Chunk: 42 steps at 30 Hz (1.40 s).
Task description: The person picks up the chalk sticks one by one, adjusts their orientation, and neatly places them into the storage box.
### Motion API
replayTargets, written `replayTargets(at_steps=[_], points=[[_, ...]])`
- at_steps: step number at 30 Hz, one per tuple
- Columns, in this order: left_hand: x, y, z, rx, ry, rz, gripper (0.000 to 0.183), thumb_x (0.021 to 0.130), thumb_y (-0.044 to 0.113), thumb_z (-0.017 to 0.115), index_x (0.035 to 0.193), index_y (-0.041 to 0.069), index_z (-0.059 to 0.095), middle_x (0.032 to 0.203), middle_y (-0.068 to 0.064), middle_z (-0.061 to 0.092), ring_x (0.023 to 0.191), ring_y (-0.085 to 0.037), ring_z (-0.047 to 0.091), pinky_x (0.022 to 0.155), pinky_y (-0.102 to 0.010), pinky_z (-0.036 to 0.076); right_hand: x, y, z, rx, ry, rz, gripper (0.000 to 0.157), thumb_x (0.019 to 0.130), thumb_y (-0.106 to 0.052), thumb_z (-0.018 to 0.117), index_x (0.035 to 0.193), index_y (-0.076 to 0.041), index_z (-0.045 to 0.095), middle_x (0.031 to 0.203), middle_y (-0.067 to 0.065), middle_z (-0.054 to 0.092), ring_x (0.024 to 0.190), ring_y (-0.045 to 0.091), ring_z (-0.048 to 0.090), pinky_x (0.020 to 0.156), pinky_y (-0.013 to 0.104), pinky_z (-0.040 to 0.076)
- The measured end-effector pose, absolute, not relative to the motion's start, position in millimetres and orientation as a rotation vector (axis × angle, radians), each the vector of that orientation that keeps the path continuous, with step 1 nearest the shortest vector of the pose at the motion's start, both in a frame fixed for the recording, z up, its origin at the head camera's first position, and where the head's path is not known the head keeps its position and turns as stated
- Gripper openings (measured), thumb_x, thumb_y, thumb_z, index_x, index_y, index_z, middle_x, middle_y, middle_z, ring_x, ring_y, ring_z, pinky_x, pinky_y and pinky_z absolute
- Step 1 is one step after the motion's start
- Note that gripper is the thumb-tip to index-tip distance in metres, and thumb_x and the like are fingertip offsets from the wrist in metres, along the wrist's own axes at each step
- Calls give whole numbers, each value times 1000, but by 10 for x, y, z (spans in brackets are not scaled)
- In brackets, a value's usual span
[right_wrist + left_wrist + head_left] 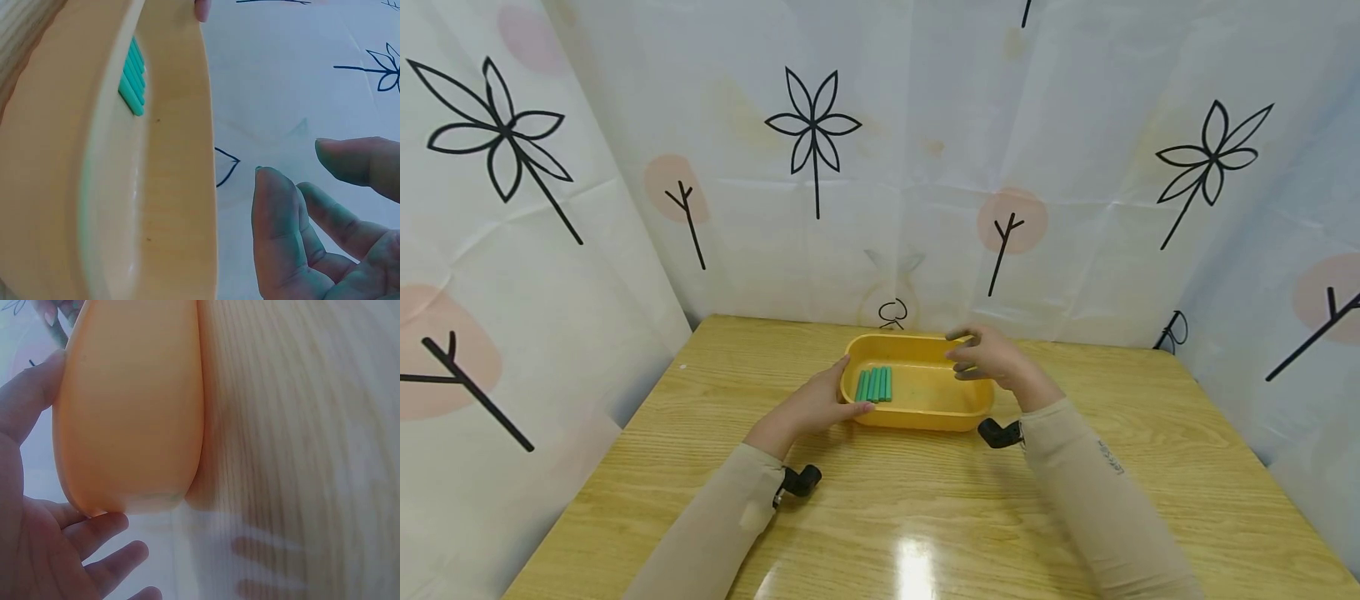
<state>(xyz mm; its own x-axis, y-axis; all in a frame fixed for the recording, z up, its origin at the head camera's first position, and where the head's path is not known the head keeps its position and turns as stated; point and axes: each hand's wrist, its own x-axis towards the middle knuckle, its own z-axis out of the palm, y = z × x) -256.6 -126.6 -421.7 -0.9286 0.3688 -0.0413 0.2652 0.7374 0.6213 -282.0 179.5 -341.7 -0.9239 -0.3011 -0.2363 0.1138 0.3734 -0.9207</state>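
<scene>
A yellow plastic basin (925,420) sits on the wooden table, with several green chalk sticks (874,384) lying side by side at its left end. My left hand (816,404) holds that end, thumb against the near rim and fingers at the outer side. In the left wrist view, the thumb and fingertips touch the basin wall (131,406). Over the basin's right end is my right hand (1000,362), fingers apart and loosely bent, holding nothing. Greenish-grey smudges cover its fingertips (275,200). The right wrist view also shows the green chalk sticks (132,78) inside.
The wooden table (880,508) extends around the basin. White cloth (910,192) with line-drawn flowers hangs behind and at both sides. Dark wrist cameras (801,481) are strapped at both sleeves.
</scene>
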Motion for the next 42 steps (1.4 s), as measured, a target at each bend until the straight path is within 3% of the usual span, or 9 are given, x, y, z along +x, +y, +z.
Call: replayTargets(at_steps=[6,10,17,24,29,36,42], points=[[-2564,-1264,-4211,515,2775,960,111,86,63,69,161,5,10,160,-20,29,143,-34,36,115,-49,31,-2798,1949,-3404,-179,2289,-1564,53,102,-9,59,149,2,38,135,28,47,101,36,58,85,38,57],[-2565,-1264,-4212,521,2780,957,111,86,63,69,161,5,10,160,-20,30,144,-34,35,116,-49,31,-2774,2036,-3376,-179,2310,-1564,53,102,-9,58,150,4,37,133,28,47,98,34,59,85,38,57],[-2564,-1263,-4213,519,2779,956,110,87,62,69,161,5,10,160,-20,30,144,-34,35,116,-49,31,-2754,2195,-3396,-142,2359,-1545,53,103,-10,56,149,7,35,133,30,46,98,35,60,92,45,55],[-2560,-1259,-4210,525,2775,957,111,86,62,69,161,5,10,160,-20,29,143,-34,36,115,-49,31,-2764,2369,-3467,-93,2414,-1530,52,103,-9,55,148,8,36,133,31,46,95,31,61,82,33,58],[-2563,-1258,-4212,524,2774,958,111,87,61,69,161,5,10,160,-20,29,143,-33,36,116,-49,31,-2760,2496,-3536,-79,2433,-1518,52,103,-11,55,147,10,35,133,32,45,96,29,61,82,32,58],[-2564,-1256,-4217,518,2777,954,109,88,59,70,161,5,10,160,-20,30,142,-34,37,115,-49,31,-2757,2663,-3640,-46,2469,-1479,55,104,-14,54,148,10,33,136,34,43,110,42,57,94,44,54],[-2581,-1262,-4234,523,2783,957,112,86,63,69,161,5,10,160,-20,29,142,-33,37,115,-49,31,-2783,2784,-3720,-15,2480,-1467,58,104,-14,54,150,10,29,136,34,42,103,37,59,91,42,55]])
